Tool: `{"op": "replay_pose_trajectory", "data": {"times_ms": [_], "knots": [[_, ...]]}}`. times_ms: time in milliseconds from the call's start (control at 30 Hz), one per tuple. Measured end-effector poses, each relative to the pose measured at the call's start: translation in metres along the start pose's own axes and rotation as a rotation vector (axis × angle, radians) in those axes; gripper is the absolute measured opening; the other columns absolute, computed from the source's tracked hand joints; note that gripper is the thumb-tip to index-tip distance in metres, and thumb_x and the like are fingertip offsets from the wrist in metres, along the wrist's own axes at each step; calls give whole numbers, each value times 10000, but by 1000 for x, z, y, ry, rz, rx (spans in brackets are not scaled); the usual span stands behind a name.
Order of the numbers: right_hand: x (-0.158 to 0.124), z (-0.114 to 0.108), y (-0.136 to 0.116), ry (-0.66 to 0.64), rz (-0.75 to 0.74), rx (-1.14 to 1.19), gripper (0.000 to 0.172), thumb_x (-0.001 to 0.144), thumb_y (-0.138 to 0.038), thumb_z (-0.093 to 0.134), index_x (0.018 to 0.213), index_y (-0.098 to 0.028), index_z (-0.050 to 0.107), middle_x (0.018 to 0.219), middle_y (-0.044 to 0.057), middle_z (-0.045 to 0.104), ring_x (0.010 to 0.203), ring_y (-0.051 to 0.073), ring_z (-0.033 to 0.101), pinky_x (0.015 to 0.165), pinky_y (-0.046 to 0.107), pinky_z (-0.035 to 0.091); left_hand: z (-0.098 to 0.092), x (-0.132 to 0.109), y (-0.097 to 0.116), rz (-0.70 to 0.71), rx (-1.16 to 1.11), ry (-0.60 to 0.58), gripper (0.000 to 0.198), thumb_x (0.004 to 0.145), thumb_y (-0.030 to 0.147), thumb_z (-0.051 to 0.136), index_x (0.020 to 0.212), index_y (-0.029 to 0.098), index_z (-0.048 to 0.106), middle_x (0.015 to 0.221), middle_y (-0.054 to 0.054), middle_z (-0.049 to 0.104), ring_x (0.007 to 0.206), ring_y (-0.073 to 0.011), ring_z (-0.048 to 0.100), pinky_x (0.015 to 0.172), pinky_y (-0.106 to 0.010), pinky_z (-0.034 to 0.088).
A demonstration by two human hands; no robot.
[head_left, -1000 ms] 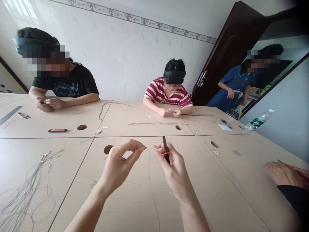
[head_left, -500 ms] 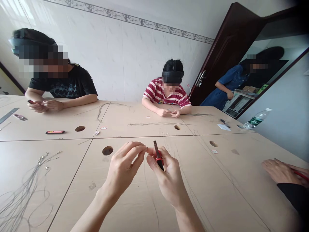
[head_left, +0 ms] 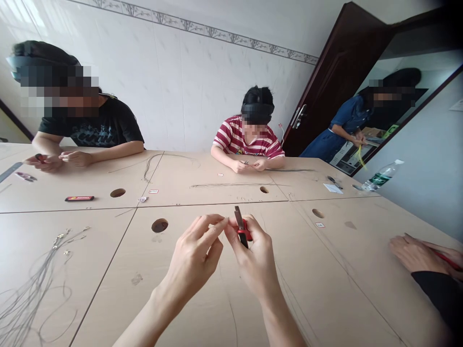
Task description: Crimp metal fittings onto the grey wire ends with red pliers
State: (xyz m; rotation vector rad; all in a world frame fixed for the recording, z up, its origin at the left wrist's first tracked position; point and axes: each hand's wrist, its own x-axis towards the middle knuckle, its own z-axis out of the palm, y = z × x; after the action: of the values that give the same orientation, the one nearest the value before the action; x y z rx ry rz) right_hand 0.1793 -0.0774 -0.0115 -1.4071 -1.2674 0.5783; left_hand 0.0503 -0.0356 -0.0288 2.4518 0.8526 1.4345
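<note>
Over the middle of the table, my left hand (head_left: 198,250) pinches with its fingertips at what looks like the upper end of a thin wire (head_left: 232,306). That end is too small to make out, and the rest trails down to the tabletop between my forearms. Pliers (head_left: 244,231) with red and black handles sit in my right hand (head_left: 255,253), their dark jaws pointing up and away from me. The tips of my right thumb and index finger meet my left fingertips.
A bundle of grey wires with metal ends (head_left: 54,250) lies at left. Across the table (head_left: 173,294) are a red box cutter (head_left: 79,198), more wires (head_left: 238,185) and a bottle (head_left: 382,176). Two co-workers sit opposite; another's hand (head_left: 408,253) rests at right. Round holes (head_left: 159,225) pierce the tabletop.
My hands have shifted slightly right, and the pliers stand a little more upright. In the doorway, the person in blue now holds something yellow. The left co-worker's hands have moved apart.
</note>
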Motion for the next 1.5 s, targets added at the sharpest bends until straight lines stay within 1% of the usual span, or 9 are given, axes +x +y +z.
{"op": "replay_pose_trajectory", "data": {"times_ms": [200, 333, 400, 467, 567, 633, 767, 1233, 1500], "knots": [[2, -2, 6, 18, -72, -56, 238, 924, -412, 521, 787, -218, 539, 728, -13, 474, 661, 135, 452, 618, 248, 395, 0, 2, 7, -141, -138, -31, 425, 873, 11, 367, 1076, 254, 649, 986, -52, 646, 825, -149, 616, 652, -263, 541], [4, -3, 9, 17, -83, -55, 242, 925, -376, 520, 747, -214, 504, 716, -18, 461, 649, 129, 436, 612, 244, 378, -1, 2, 9, -160, -185, -36, 411, 862, 9, 386, 1043, 247, 667, 958, -49, 647, 803, -138, 606, 476, -185, 454], [5, -5, 10, 6, -87, -55, 229, 921, -350, 527, 740, -212, 498, 710, -20, 457, 634, 124, 426, 603, 242, 369, -3, 2, 9, -213, -225, -33, 371, 867, 36, 404, 1021, 239, 673, 963, -51, 653, 770, -133, 605, 366, -162, 357], [5, -7, 11, -20, -89, -55, 204, 918, -326, 529, 752, -211, 506, 714, -20, 456, 634, 124, 424, 604, 243, 367, -6, 2, 7, -301, -259, -12, 313, 877, 77, 430, 995, 230, 676, 989, -54, 667, 785, -142, 624, 355, -164, 364], [5, -9, 9, -81, -91, -57, 175, 919, -298, 523, 767, -211, 513, 734, -15, 453, 658, 127, 430, 627, 247, 374, -12, 4, 3, -431, -303, -14, 243, 894, 145, 482, 994, 236, 684, 1072, -45, 696, 961, -185, 656, 630, -236, 552], [4, -11, 6, -125, -95, -60, 163, 917, -276, 518, 768, -211, 509, 741, -15, 455, 673, 129, 439, 644, 249, 377, -15, 6, 0, -511, -370, -88, 213, 906, 213, 522, 1034, 251, 689, 1102, -34, 711, 1050, -205, 649, 839, -311, 552], [1, -12, 0, -194, -110, -76, 139, 909, -235, 509, 772, -209, 503, 752, -12, 470, 702, 133, 459, 650, 251, 370, -19, 9, -2, -617, -549, -238, 221, 920, 357, 556, 1032, 244, 708, 1037, -34, 741, 989, -208, 675, 889, -339, 524], [0, -17, -1, -280, -107, -85, 130, 880, -176, 523, 755, -200, 498, 768, -13, 484, 718, 125, 471, 644, 240, 374, -23, 10, -1, -610, -504, -318, 227, 915, 410, 560, 864, 239, 700, 862, 2, 727, 871, -187, 658, 752, -261, 490], [0, -20, -3, -266, -98, -86, 168, 926, -276, 498, 778, -202, 531, 753, -10, 476, 720, 134, 468, 671, 251, 394, -24, 9, 2, -612, -461, -257, 208, 872, 388, 587, 830, 236, 723, 805, -22, 730, 798, -220, 670, 561, -249, 477]]}}
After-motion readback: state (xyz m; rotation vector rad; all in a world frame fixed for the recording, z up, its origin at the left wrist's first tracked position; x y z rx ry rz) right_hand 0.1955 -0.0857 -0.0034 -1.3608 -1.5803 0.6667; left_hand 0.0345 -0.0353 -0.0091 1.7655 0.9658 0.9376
